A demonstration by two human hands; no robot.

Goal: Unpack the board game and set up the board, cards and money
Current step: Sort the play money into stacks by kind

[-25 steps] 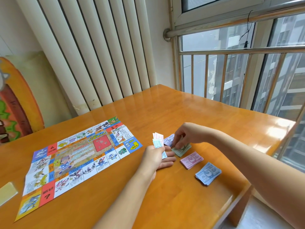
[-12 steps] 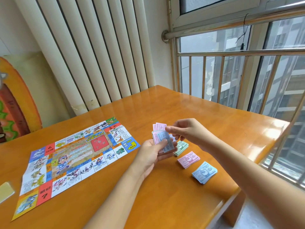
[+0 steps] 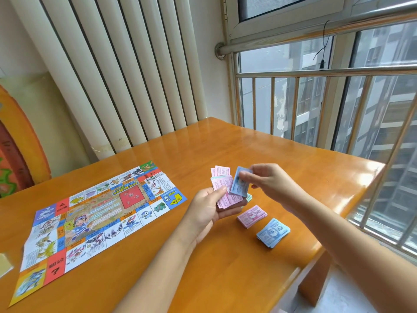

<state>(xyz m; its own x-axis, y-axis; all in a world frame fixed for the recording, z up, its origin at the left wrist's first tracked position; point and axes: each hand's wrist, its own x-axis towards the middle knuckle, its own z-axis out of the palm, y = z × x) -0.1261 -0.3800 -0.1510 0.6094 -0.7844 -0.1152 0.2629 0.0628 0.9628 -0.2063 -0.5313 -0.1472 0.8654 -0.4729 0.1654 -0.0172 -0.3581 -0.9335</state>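
Head view: left hand (image 3: 209, 208) grips fan of pink notes (image 3: 222, 188) above table (image 3: 225, 154); right hand (image 3: 268, 184) pinches blue note (image 3: 240, 187) touching fan. Pink stack (image 3: 251, 215), blue stack (image 3: 273, 232) lie on table below right hand. Board (image 3: 90, 211) flat, unfolded, left of hands

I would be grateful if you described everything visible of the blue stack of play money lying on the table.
The blue stack of play money is a pile of light blue paper notes printed with a darker blue picture and the figure 500. It lies flat, slightly fanned with uneven edges, at an angle on the glossy orange wooden table, near its window-side edge. A pink stack lies close beside it, apparently not touching it.
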